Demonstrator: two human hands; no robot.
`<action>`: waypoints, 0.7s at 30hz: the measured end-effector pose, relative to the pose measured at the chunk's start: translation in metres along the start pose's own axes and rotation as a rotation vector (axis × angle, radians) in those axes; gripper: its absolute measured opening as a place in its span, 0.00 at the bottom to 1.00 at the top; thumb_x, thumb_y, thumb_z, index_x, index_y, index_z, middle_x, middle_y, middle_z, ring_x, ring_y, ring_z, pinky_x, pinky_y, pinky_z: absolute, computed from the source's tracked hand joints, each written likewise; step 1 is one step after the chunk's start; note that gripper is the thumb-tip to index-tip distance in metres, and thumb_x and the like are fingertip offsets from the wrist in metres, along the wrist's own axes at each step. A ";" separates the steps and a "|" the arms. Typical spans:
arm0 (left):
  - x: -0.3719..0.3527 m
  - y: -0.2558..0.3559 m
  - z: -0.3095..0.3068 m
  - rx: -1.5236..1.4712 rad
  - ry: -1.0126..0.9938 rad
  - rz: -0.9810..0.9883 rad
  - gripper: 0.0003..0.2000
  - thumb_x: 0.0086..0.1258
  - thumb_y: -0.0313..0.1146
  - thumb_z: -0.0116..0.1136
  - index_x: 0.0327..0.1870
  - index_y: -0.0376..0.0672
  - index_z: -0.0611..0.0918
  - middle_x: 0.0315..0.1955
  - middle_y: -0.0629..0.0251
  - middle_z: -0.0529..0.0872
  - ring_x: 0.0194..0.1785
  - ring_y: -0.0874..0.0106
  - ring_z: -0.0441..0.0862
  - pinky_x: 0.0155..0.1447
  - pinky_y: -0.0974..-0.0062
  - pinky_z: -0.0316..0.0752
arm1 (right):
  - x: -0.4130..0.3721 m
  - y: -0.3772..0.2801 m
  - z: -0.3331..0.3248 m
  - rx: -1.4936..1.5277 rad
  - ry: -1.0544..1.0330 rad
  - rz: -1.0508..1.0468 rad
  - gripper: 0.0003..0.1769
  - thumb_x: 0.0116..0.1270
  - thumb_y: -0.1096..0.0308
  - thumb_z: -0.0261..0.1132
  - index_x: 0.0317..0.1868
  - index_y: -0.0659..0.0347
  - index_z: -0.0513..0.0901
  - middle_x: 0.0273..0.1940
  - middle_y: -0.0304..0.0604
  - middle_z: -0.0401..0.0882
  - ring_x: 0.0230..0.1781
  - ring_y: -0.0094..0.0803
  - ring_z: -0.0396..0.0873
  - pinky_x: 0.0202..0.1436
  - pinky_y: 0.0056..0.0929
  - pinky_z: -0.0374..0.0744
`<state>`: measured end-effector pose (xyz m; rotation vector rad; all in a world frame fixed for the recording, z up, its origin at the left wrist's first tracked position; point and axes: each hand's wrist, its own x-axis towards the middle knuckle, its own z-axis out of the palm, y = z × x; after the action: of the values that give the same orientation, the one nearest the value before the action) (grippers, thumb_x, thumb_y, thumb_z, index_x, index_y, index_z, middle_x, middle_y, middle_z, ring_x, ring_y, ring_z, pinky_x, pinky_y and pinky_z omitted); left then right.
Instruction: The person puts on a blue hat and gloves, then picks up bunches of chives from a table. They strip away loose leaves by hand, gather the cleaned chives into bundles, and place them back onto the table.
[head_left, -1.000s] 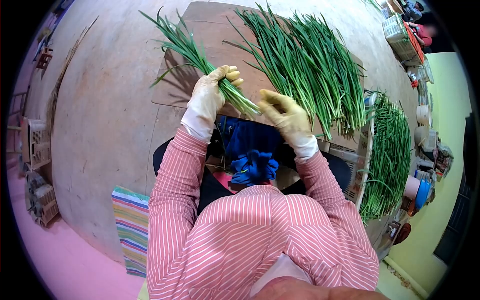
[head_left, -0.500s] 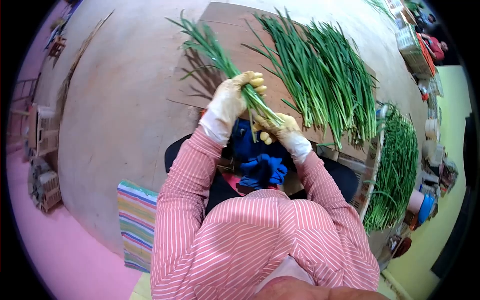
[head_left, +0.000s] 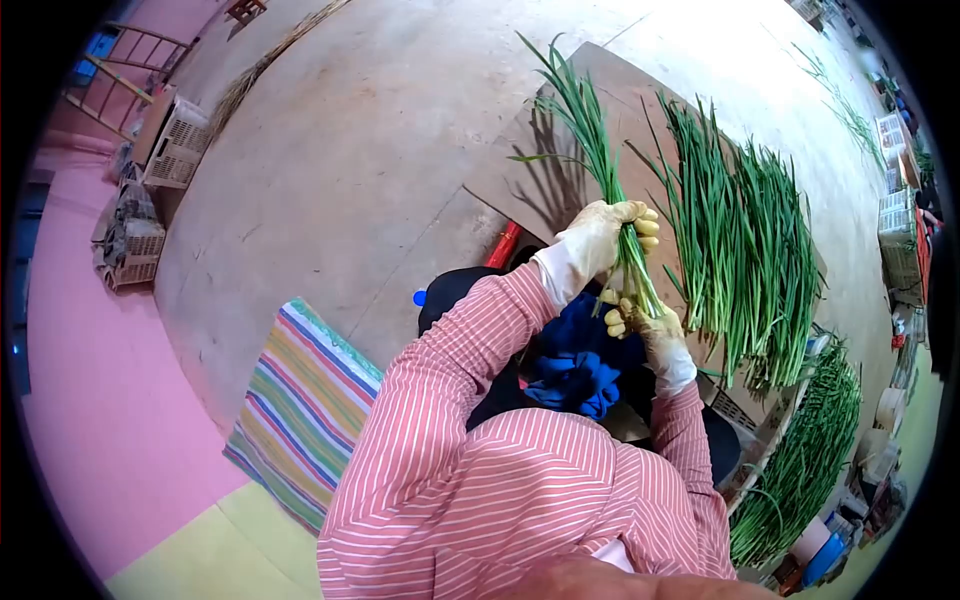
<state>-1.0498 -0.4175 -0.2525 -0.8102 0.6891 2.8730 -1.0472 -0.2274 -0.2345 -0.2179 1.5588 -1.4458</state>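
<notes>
In a yellowish-white glove, my left hand (head_left: 605, 238) is closed around the middle of a bunch of garlic chives (head_left: 588, 125). The green leaves point up and away from me, and the pale stems hang below the fist. My right hand (head_left: 648, 325), gloved the same way, is curled at the lower stem ends with its fingers bent round them. Both hands are above my lap, over a crumpled blue cloth (head_left: 575, 380). Right of the bunch, more garlic chives (head_left: 745, 240) lie side by side on a brown board (head_left: 625, 90), stems toward me.
A crate at my right is heaped with green chives (head_left: 810, 460). A striped mat (head_left: 305, 410) lies at my left. Slatted crates (head_left: 180, 145) stand by the pink strip at far left. Crates and containers (head_left: 900, 225) line the right side. Loose leaves (head_left: 845, 105) lie on the floor.
The view has swung left, so everything sits further right in it. The bunch is still in both hands, now held more upright. The chives on the board look unchanged.
</notes>
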 end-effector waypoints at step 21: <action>-0.012 -0.001 0.010 0.155 -0.242 0.039 0.20 0.77 0.37 0.50 0.60 0.31 0.75 0.39 0.60 0.82 0.44 0.67 0.82 0.53 0.68 0.79 | 0.002 -0.018 -0.005 -0.380 0.117 -0.329 0.35 0.66 0.52 0.68 0.65 0.67 0.70 0.55 0.49 0.78 0.58 0.33 0.75 0.60 0.28 0.72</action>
<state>-1.0436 -0.4115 -0.2394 -0.4249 0.8899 2.8397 -1.0604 -0.2303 -0.2211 -0.6492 1.9566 -1.4137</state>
